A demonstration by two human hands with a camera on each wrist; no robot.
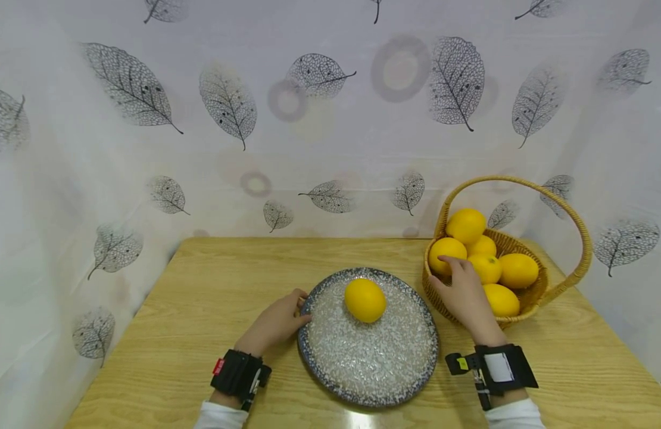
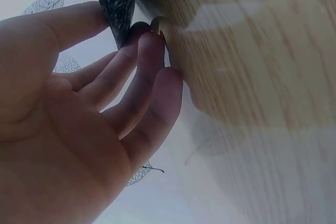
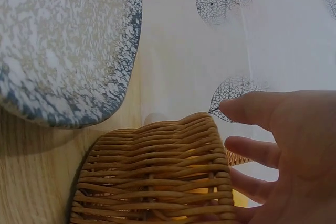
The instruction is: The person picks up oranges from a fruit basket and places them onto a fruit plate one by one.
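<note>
A yellow lemon [image 1: 365,300] lies on the upper part of a round speckled grey plate [image 1: 370,357] with a dark rim. My left hand [image 1: 277,322] holds the plate's left edge; the left wrist view has its thumb on the rim [image 2: 116,3] and fingertips curled beneath. Over the near left side of a wicker basket [image 1: 534,301], my right hand [image 1: 463,292] reaches in with fingers spread. Its fingertips overlap the leftmost lemon [image 1: 445,250] in the head view. The right wrist view shows the basket's woven wall [image 3: 152,171] beside the hand, hiding most of the fruit.
Several more lemons [image 1: 518,271] fill the basket, whose tall arched handle [image 1: 582,238] rises over its right side. A light wooden table [image 1: 202,286] bears everything. Behind it hangs a pale leaf-print curtain [image 1: 330,149], also at both sides.
</note>
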